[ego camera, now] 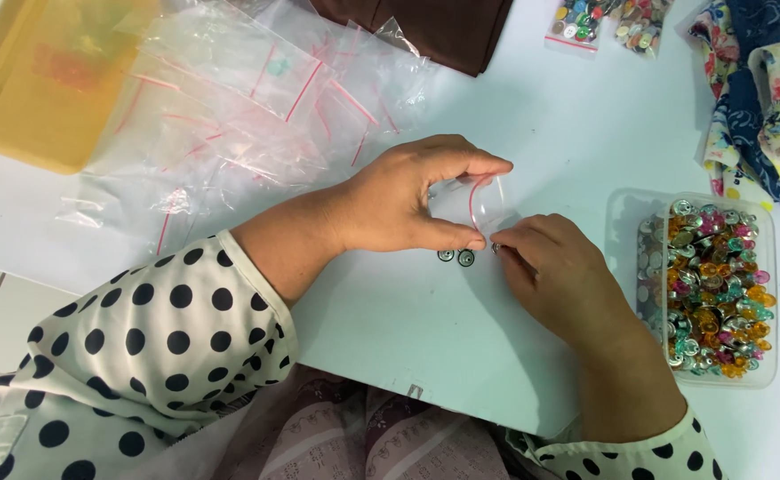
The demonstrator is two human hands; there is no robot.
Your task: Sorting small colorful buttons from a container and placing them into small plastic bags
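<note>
My left hand pinches a small clear zip bag with a red seal line, holding its mouth apart above the white table. My right hand holds a small round button at its fingertips, right at the bag's lower edge. Two dark round buttons lie on the table just below my left thumb.
A clear plastic tub full of several colourful shiny buttons stands at the right. A heap of empty clear zip bags lies at the back left, over a yellow packet. Patterned cloth, brown fabric and filled button bags lie at the back.
</note>
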